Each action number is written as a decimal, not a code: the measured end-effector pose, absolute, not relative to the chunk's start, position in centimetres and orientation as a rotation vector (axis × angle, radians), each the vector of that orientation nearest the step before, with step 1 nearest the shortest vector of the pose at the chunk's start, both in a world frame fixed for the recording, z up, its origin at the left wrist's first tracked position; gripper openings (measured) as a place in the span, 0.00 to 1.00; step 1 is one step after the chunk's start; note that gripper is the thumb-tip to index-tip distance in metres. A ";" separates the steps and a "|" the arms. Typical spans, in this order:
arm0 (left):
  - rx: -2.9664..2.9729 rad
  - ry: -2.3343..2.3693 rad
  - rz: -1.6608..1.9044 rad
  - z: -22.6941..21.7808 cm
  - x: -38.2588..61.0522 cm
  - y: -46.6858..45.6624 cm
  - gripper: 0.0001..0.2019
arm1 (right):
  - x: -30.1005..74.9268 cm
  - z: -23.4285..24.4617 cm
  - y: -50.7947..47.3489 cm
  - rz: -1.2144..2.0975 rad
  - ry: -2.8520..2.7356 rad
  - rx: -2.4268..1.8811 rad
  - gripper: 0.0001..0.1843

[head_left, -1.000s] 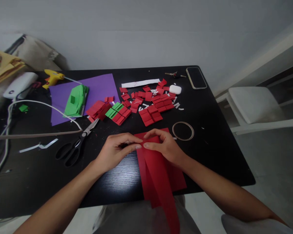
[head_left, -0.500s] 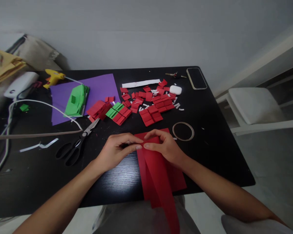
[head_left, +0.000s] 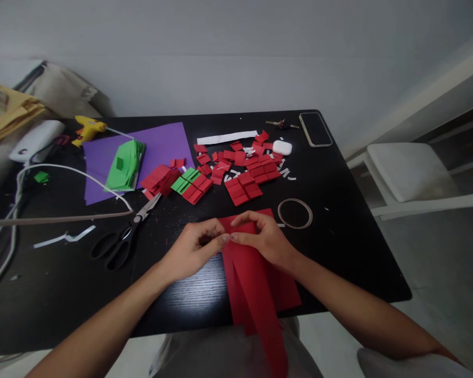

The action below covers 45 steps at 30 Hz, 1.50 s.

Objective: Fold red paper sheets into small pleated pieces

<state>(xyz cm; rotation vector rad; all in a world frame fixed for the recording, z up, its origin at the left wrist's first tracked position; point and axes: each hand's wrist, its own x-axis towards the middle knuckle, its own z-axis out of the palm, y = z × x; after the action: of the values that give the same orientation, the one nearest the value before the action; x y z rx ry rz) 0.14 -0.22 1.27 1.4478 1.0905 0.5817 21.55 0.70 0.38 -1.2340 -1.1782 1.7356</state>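
My right hand (head_left: 262, 236) pinches the upper end of a long red paper strip (head_left: 256, 283), which curves down past the table's front edge. My left hand (head_left: 199, 247) meets it there, thumb and fingertips closed at the strip's upper left corner; what lies between those fingertips is too small to make out. Beneath the strip lie red paper sheets (head_left: 289, 294), flat on the black table. Scissors (head_left: 128, 228) with black handles rest left of my left hand, blades pointing away from me. Folded red paper pieces (head_left: 243, 189) sit just beyond my hands.
Green folded papers (head_left: 124, 167) lie on a purple sheet (head_left: 167, 136), with a yellow glue gun (head_left: 90, 128) behind. A white cable (head_left: 74, 169) loops across the left. A tape ring (head_left: 311, 215), white case (head_left: 283, 147) and phone (head_left: 315, 129) are at right. A chair (head_left: 410, 170) stands beyond.
My left fingers have curled in more and shifted slightly at the strip's upper corner. My right hand keeps its pinch; the view has tilted a little.
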 end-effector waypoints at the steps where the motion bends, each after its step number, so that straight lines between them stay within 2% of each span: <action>1: 1.446 1.089 0.582 1.2 0.3 -0.3 0.15 | 21.5 0.5 0.7 1.737 -1.178 -1.236 0.12; 6: 1.411 1.066 0.637 1.1 0.6 -0.3 0.14 | 21.6 0.7 0.7 1.847 -1.041 -1.271 0.16; 12: 1.378 1.096 0.698 1.6 0.1 0.4 0.15 | 21.8 0.5 1.5 1.943 -0.651 -1.211 0.14; 21: 1.454 1.094 0.663 1.6 -0.4 0.7 0.14 | 22.4 0.9 1.7 1.862 -0.770 -1.282 0.16; 27: 1.458 1.123 0.695 1.7 -0.6 0.7 0.14 | 22.4 0.9 1.6 1.950 -0.760 -1.211 0.18; 34: 1.485 1.155 0.706 1.8 -0.8 1.0 0.15 | 22.5 0.8 1.7 1.867 -0.898 -1.281 0.18; 40: 1.466 1.185 0.753 1.9 -1.0 1.3 0.15 | 22.4 0.3 1.5 2.012 -0.816 -1.172 0.19; 45: 1.449 1.189 0.752 1.8 -1.2 1.5 0.15 | 22.3 0.4 1.5 1.953 -0.852 -1.240 0.18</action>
<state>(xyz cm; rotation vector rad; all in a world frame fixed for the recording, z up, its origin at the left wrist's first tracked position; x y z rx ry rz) -1.17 1.46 1.84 1.4486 1.1890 0.7521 22.33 1.46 0.36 -1.2400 -0.8522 1.9529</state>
